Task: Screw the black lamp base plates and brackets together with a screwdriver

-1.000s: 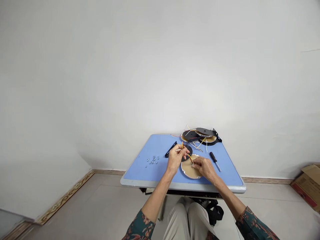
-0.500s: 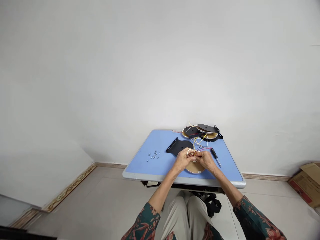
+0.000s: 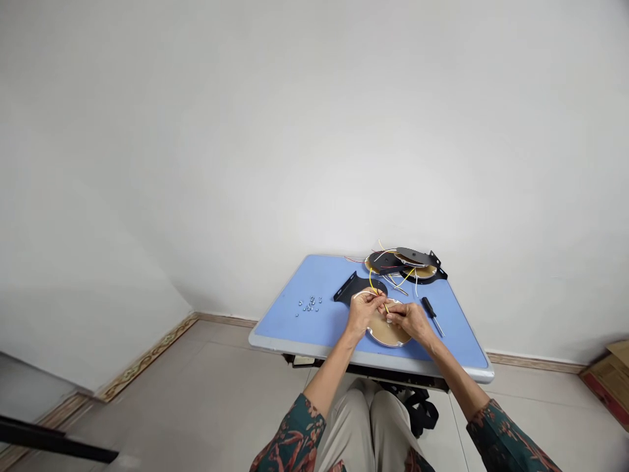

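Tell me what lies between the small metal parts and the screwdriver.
In the head view: the black bracket, the left hand, the wires, the tan disc and the right hand.

Low in the frame, there is room to pass along the surface's [image 3: 289,331] lower-left strip, below the screws [image 3: 311,307]. The left grip [image 3: 363,309], right grip [image 3: 411,320] and round plate [image 3: 389,336] block the middle; stacked plates [image 3: 411,255] bar the upper right, a screwdriver [image 3: 432,314] the right.

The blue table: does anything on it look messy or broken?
Nothing looks clearly broken, just messy: the small metal pieces lie scattered loose on the left, and the stacked discs at the back overlap unevenly, with wires poking out in different directions.
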`<state>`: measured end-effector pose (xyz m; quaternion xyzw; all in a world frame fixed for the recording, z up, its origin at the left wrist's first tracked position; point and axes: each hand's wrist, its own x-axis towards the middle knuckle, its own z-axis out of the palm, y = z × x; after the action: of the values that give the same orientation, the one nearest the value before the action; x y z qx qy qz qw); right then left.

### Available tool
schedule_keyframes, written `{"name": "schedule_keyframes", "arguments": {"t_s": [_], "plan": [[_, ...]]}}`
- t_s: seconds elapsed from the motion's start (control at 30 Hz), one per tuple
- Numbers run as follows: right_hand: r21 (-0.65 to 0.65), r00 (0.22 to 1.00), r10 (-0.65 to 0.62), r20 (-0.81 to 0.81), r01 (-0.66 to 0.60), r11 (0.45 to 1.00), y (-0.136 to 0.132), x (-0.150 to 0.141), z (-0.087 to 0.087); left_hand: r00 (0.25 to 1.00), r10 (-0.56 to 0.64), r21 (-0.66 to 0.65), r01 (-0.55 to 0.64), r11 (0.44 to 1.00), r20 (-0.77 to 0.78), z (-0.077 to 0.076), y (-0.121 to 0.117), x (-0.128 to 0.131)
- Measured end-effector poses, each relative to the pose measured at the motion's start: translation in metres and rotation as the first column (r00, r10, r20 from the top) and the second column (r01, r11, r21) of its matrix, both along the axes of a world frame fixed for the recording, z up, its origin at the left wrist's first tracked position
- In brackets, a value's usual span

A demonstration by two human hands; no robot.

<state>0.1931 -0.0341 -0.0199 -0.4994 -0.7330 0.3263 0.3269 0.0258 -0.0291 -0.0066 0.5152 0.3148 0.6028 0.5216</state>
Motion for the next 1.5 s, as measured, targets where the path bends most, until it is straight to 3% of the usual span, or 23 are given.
{"name": "schedule_keyframes", "arguments": {"t_s": [0.2, 0.33, 0.83, 1.1, 1.3, 1.4, 1.5], "plan": [[-0.035, 0.996, -0.085, 0.007, 0.085, 0.996, 0.001, -0.001, -0.003, 0.996, 0.083, 0.017, -0.083, 0.996, 0.037, 0.033, -0.002, -0.018], [-0.01, 0.996, -0.088, 0.023, 0.088, 0.996, 0.001, -0.001, -0.004, 0.992, 0.123, 0.046, -0.123, 0.991, 0.002, 0.045, -0.005, -0.025], [0.059, 0.991, -0.135, -0.016, 0.135, 0.989, -0.002, -0.005, -0.009, 0.956, 0.225, 0.169, -0.194, 0.966, -0.188, 0.061, -0.017, -0.031], [0.088, 0.99, -0.143, -0.015, 0.143, 0.986, -0.004, -0.005, -0.009, 0.889, 0.299, 0.267, -0.212, 0.94, -0.346, 0.073, -0.028, -0.031], [0.081, 0.991, -0.132, -0.032, 0.134, 0.988, -0.002, -0.005, -0.01, 0.895, 0.344, 0.284, -0.265, 0.922, -0.283, 0.07, -0.028, -0.033], [0.085, 0.992, -0.13, -0.008, 0.13, 0.988, -0.004, -0.004, -0.008, 0.934, 0.285, 0.222, -0.238, 0.946, -0.213, 0.071, -0.031, -0.032], [0.146, 0.994, -0.111, -0.014, 0.112, 0.983, -0.014, -0.008, 0.006, 0.961, 0.234, 0.16, -0.21, 0.965, -0.15, 0.072, -0.036, -0.029]]}}
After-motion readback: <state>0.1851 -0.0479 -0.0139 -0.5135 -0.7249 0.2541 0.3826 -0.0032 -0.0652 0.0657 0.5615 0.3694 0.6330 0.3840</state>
